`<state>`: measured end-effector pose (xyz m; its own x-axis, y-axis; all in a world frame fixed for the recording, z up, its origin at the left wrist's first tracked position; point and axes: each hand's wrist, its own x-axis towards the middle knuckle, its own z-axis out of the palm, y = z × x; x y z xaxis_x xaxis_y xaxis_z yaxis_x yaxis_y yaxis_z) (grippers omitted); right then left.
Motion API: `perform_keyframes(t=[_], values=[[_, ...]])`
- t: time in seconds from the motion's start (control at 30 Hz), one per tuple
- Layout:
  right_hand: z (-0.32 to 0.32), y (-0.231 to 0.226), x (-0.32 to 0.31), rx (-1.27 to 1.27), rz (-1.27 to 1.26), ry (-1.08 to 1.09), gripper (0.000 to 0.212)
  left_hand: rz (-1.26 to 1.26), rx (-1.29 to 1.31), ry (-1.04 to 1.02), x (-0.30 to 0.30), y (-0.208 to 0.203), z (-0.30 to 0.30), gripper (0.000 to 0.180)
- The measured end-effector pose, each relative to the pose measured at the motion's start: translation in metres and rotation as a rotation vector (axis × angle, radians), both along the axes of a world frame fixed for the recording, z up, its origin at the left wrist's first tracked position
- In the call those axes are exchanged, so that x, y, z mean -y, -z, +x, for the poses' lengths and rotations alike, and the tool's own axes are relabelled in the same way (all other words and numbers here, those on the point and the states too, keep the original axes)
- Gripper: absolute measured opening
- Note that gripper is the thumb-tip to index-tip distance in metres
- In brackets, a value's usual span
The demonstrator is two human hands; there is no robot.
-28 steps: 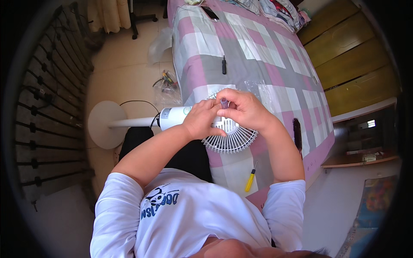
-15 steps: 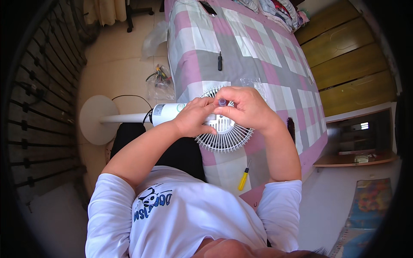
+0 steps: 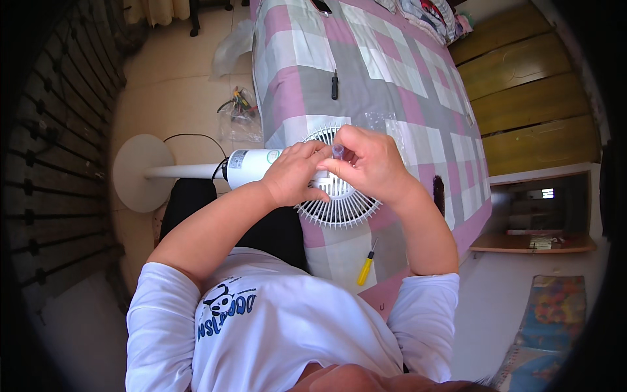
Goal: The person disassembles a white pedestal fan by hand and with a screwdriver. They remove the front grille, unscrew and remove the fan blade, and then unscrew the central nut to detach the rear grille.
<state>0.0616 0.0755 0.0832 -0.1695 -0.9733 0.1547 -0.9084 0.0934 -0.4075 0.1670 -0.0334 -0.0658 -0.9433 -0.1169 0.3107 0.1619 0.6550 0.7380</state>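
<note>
A white standing fan lies on its side, its round grille (image 3: 339, 212) on the bed edge and its neck (image 3: 245, 170) toward my lap. My left hand (image 3: 295, 171) lies on the back of the fan head, fingers stretched over the housing and thumb spread apart. My right hand (image 3: 368, 157) is closed around a screwdriver (image 3: 337, 151) with a see-through purplish handle, its end facing up. The screwdriver's tip is hidden behind my fingers. Both hands meet over the middle of the fan's back.
A yellow screwdriver (image 3: 366, 266) and a black screwdriver (image 3: 334, 85) lie on the checked bedspread (image 3: 307, 98). The fan's round base (image 3: 140, 173) hangs past the bed at left, its cord (image 3: 189, 135) nearby. A plastic bag of coloured tools (image 3: 241, 111) sits on the floor.
My right hand has turned slightly around the screwdriver, with its fingers more curled. My left hand stays on the fan. The whole view has shifted a little.
</note>
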Motion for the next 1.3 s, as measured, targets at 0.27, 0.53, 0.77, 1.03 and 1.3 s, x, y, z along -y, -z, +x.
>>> perform_keyframes(t=[0.27, 0.53, 0.77, 1.03, 1.3], values=[[-0.002, -0.011, 0.002, -0.030, 0.078, -0.115, 0.023, 0.043, -0.004, 0.000, 0.002, 0.000, 0.001, 0.091], [-0.011, -0.016, -0.002, 0.198, 0.060, -0.179, 0.019, 0.015, 0.024, 0.023, 0.003, -0.002, 0.001, 0.091], [-0.004, -0.010, 0.004, -0.008, -0.032, -0.149, 0.016, 0.037, -0.052, 0.002, 0.002, 0.005, -0.001, 0.086], [0.001, 0.001, 0.003, -0.080, -0.023, -0.083, 0.022, 0.023, -0.031, 0.011, 0.002, 0.002, -0.003, 0.077], [-0.011, -0.001, 0.001, 0.119, 0.033, -0.208, 0.024, 0.014, -0.033, 0.033, 0.004, 0.004, -0.006, 0.076]])
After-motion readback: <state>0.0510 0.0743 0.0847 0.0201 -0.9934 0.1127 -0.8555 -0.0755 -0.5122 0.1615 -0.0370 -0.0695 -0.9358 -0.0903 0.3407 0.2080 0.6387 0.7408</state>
